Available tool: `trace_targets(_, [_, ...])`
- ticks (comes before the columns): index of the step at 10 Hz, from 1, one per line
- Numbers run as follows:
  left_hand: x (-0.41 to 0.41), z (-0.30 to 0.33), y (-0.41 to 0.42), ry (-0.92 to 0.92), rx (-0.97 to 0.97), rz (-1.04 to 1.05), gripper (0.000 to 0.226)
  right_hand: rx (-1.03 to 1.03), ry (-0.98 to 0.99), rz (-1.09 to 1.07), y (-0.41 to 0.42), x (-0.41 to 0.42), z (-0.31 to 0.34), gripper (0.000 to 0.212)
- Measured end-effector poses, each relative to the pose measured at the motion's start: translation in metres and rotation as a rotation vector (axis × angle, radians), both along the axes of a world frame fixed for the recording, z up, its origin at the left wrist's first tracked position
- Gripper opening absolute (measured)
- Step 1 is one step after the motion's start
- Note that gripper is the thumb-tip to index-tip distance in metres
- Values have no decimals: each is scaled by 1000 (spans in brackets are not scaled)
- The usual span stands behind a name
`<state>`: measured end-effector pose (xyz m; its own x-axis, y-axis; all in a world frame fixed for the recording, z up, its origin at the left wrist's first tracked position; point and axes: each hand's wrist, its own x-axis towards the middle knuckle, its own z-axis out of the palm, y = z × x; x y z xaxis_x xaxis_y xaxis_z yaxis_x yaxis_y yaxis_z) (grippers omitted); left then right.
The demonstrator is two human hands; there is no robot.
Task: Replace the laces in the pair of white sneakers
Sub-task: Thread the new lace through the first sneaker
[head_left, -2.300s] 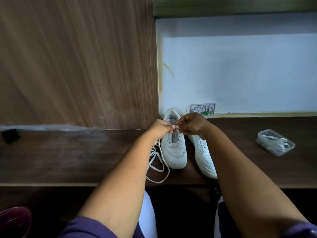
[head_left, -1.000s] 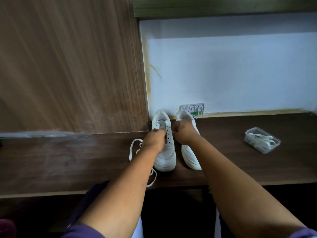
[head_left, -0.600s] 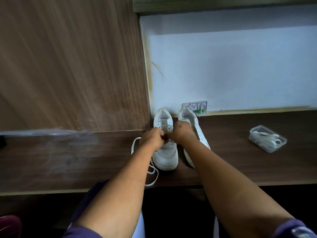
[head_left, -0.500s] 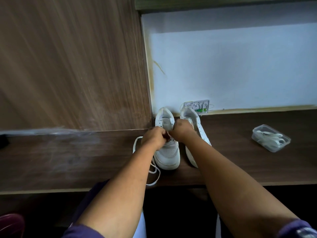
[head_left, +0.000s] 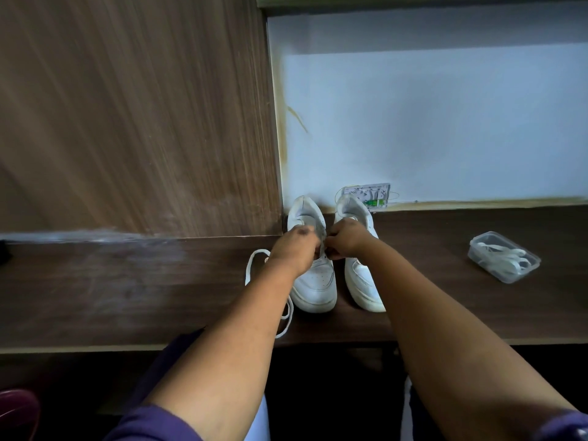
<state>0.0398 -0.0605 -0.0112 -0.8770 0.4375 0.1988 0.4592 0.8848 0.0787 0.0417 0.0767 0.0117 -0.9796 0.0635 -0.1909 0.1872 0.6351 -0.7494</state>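
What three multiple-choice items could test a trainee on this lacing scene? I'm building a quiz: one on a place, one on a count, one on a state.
1. Where does the clear box sit?
A. right of the sneakers
B. left of the sneakers
C. on the floor

2. How many sneakers are on the bench?
A. one
B. two
C. three

3. What are the hands doing?
A. resting flat
B. working at the left sneaker
C. lifting the box

Answers: 1 A, it lies past the right sneaker. 2 B, a pair stands side by side. 3 B, left hand and right hand meet over its eyelets.
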Motion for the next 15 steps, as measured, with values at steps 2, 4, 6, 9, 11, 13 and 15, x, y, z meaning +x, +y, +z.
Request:
trace_targets(2, [-3,-5,-4,-82,263,14,6,-77,-27,-34,2,4,1,19])
trace_targets(4, [-1,-19,-5,-150,457,73,10,-57,-19,-45,-3,9,7,20])
trace_targets(6, [2,-37,-4,-280,723,164,8,-52,-17,5,-1,17,6,35])
trace_targets(9, [3,-35,-4,-529,913,238,11,88,-33,38,-6,21,9,41])
trace_targets(11, [-3,-24,-6,-362,632,223,9,-111,0,-44,4,2,-9,10])
trace_targets(13, [2,-33,1,-262,715,203,9,-90,-29,126,20,12,-6,16])
trace_targets(15, [9,-44,3,-267,811,258,10,87,-14,204,23,14,-8,32])
